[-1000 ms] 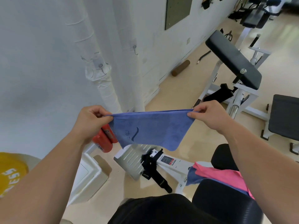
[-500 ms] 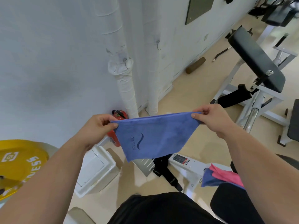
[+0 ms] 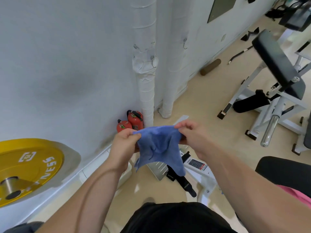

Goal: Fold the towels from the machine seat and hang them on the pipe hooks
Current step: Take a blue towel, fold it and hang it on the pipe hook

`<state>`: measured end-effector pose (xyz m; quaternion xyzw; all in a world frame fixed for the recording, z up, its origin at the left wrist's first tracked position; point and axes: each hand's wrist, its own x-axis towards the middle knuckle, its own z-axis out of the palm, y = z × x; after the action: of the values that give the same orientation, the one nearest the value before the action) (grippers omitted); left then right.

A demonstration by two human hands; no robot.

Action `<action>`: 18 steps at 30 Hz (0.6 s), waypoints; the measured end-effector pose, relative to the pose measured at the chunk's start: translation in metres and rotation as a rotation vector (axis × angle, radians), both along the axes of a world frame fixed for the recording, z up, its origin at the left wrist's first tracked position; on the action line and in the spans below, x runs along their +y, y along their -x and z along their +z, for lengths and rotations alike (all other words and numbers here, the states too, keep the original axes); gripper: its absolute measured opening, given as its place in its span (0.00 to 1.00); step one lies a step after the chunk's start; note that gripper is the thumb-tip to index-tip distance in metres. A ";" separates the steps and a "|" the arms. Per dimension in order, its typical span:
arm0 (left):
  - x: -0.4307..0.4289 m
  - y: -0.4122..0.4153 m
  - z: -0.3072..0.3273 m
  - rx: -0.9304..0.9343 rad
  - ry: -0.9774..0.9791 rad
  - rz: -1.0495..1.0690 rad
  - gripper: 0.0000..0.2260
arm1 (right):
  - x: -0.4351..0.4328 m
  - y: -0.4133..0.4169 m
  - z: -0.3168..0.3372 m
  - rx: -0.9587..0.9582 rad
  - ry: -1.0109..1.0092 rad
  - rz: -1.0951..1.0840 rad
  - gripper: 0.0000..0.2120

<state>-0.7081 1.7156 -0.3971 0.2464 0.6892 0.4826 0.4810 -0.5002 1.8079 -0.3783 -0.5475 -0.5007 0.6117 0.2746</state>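
Observation:
A blue towel (image 3: pixel 159 147) hangs bunched between my hands at the middle of the view. My left hand (image 3: pixel 123 143) pinches its left top corner and my right hand (image 3: pixel 191 135) pinches its right top corner, the two hands close together. Behind them rise two white wrapped pipes (image 3: pixel 145 84) against the wall, with small metal hooks (image 3: pixel 153 60) on them; a second hook (image 3: pixel 185 43) sits on the right pipe. A pink towel (image 3: pixel 296 195) lies on the black machine seat (image 3: pixel 284 172) at the right edge.
Two red fire extinguishers (image 3: pixel 133 121) stand at the foot of the left pipe. A yellow weight plate (image 3: pixel 28 165) is at the left. A padded bench (image 3: pixel 277 64) on a white frame stands at the right. A footplate with a black strap (image 3: pixel 183 180) lies below the towel.
My hands have come together, so the towel that was stretched flat now sags in a fold between them. The view has shifted right along the wall.

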 end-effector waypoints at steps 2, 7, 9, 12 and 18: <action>-0.004 -0.006 0.008 0.001 -0.043 -0.013 0.05 | -0.015 0.023 0.005 0.035 0.011 0.072 0.14; -0.016 -0.005 0.021 0.087 -0.194 -0.020 0.06 | -0.036 0.058 0.015 0.074 -0.066 0.219 0.23; -0.019 0.003 0.021 0.126 -0.192 -0.011 0.05 | -0.038 0.063 0.014 0.003 -0.172 0.262 0.21; -0.024 0.015 0.021 0.184 -0.187 0.026 0.06 | -0.041 0.070 0.016 -0.069 -0.277 0.302 0.12; -0.032 0.026 0.032 0.137 -0.193 -0.083 0.05 | -0.046 0.089 0.021 -0.094 -0.407 0.358 0.14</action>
<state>-0.7337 1.6839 -0.3647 0.3523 0.6600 0.5085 0.4264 -0.5891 1.7618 -0.3570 -0.4118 -0.7142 0.5111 0.2431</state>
